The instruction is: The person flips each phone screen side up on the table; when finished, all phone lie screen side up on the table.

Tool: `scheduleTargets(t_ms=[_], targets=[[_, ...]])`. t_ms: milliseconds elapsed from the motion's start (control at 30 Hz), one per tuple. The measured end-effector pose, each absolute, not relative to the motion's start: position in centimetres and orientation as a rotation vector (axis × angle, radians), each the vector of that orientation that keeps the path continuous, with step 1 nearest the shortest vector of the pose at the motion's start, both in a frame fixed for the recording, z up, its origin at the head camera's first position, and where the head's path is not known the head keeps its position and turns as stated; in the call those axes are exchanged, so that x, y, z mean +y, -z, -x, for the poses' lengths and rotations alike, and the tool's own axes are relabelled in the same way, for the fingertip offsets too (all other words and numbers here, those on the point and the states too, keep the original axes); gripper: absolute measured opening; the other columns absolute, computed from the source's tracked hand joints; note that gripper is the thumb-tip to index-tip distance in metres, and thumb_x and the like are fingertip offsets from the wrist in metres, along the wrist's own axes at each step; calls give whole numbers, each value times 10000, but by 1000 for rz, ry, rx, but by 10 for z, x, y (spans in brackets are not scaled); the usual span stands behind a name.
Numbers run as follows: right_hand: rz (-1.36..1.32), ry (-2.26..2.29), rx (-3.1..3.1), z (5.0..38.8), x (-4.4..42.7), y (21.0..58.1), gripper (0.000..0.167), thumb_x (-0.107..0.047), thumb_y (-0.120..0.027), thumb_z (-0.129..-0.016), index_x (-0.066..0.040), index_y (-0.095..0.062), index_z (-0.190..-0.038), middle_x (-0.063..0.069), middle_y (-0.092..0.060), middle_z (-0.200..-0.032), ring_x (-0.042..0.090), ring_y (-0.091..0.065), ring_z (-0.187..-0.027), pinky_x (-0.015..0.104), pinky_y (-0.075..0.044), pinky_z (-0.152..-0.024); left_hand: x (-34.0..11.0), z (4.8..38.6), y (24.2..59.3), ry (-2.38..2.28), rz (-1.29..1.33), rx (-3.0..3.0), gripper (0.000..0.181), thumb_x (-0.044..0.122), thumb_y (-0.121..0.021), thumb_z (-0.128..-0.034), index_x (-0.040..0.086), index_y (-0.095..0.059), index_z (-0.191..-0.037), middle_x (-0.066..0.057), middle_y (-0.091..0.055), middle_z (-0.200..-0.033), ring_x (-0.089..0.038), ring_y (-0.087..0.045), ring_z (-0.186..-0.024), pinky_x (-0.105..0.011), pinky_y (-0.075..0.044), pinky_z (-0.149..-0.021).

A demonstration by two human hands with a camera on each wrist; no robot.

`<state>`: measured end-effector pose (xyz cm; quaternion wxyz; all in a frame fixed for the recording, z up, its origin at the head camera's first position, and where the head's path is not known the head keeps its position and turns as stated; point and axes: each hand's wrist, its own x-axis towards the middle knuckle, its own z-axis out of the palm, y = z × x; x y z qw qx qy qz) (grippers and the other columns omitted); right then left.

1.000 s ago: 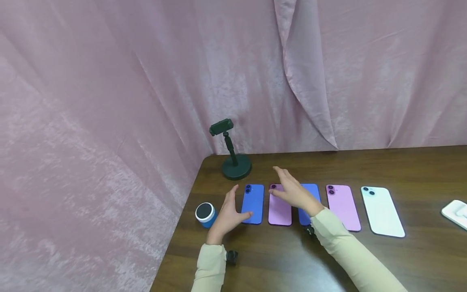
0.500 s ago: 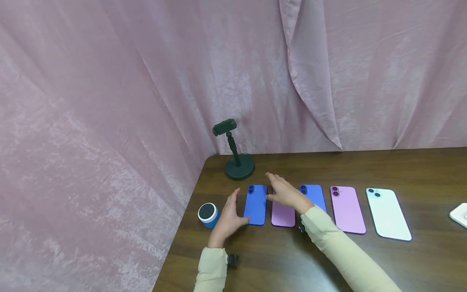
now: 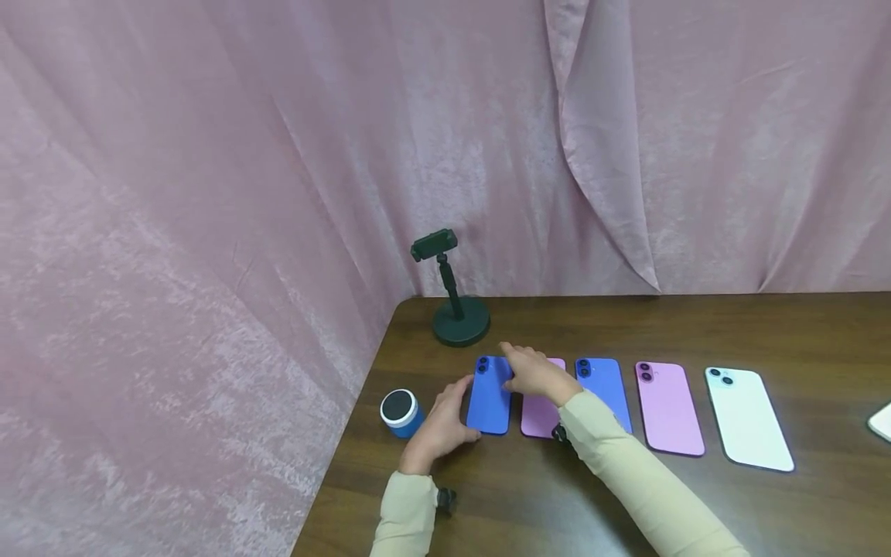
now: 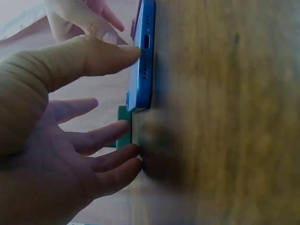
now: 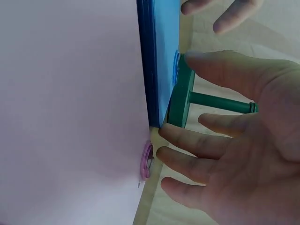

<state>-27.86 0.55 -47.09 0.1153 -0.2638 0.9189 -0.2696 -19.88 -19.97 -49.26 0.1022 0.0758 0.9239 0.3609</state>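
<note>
— Fingers of the left hand [image 3: 442, 427]: condition?

— Extended and spread apart, as shown in the left wrist view. Thumb held away from the other four, tip at the bottom edge of the leftmost blue phone [image 3: 489, 398]. Firm contact: cannot tell.

— Condition of the right hand [image 3: 536, 377]?

— Likewise extended, with gaps between fingers. Thumb tip at the right edge of the same phone, fingertips near its upper right corner in the head view. Contact: cannot tell.

— Location of that phone?

— Just below centre of the head view, between both hands. Lies flat on the wooden table [image 3: 529, 495], back upward, lenses toward the top.

— Items to the right?

— In order: first pink phone [image 3: 539, 419], partly covered by the right hand; second blue phone [image 3: 604, 385], partly behind the right sleeve [image 3: 640, 480]; second pink phone [image 3: 670, 408]; white phone [image 3: 750, 419]. At the right border: white object [image 3: 881, 422], cut off by the frame.

— Items to the left and above?

— Blue jar [image 3: 402, 415] with dark top, beside the left hand. Dark green stand [image 3: 462, 326], upright, before the pink curtain [image 3: 313, 193].
</note>
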Motion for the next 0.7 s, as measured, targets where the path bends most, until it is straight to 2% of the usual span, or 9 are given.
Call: scheduleTargets(t_ms=[233,533,700], targets=[[730,791,2665,284,1,469,700,-100,-739,-919,95,-381,-1488,311,-507,-1419,468,-495,-1297,583,-401,-1049,-195,200,490,-998,-240,2726,906,31,-846,-797,40,-338,-1547,-222,-441,-1470,-408,-403,-1336,-608,-384,-1056],[713,822,2647,287,-6,469,632,-89,-726,-927,94,-437,-1458,287,-526,-1414,433,-504,-1305,530,-434,-1040,-190,199,488,-885,-245,2764,848,14,-831,-800,35,-392,-1525,-201,-445,-1486,-405,-384,-1347,-588,-380,-1063],[733,844,2672,287,-5,467,555,-67,-715,-918,105,-491,-1397,289,-583,-1335,420,-570,-1227,505,-482,-992,-188,199,490,-856,-263,2794,813,3,-826,-798,35,-426,-1506,-185,-458,-1475,-398,-388,-1350,-570,-375,-1073]])
